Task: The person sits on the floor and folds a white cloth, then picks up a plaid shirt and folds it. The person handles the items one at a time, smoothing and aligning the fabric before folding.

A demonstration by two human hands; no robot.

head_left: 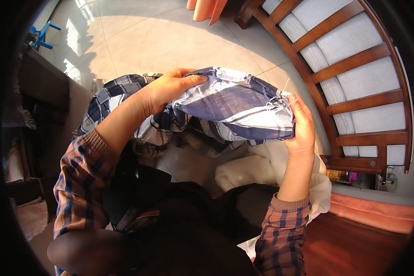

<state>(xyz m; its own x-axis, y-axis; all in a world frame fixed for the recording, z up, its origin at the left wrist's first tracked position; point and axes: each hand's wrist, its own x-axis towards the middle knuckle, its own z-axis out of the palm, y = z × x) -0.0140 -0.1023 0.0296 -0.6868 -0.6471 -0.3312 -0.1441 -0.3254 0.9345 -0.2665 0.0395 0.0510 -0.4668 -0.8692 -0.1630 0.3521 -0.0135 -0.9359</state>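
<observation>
Stretched between my two hands is a blue, white and navy plaid cloth (230, 103) with loose white threads along its edge. My left hand (175, 87) pinches its upper edge, thumb on top. At the cloth's right end, my right hand (302, 122) grips the frayed corner, where threads stick up by the fingertips. More of the plaid fabric hangs in folds under and left of my left forearm. Whether it is a garment or a plain piece of cloth I cannot tell.
A cream fleecy fabric (248, 170) lies beneath the cloth, by my right forearm. To the right stands a slatted wooden frame (326, 73) with pale cushions behind it. Dark furniture (46, 87) is at the left, a blue stool (43, 34) beyond. Orange fabric (207, 9) hangs at the far edge.
</observation>
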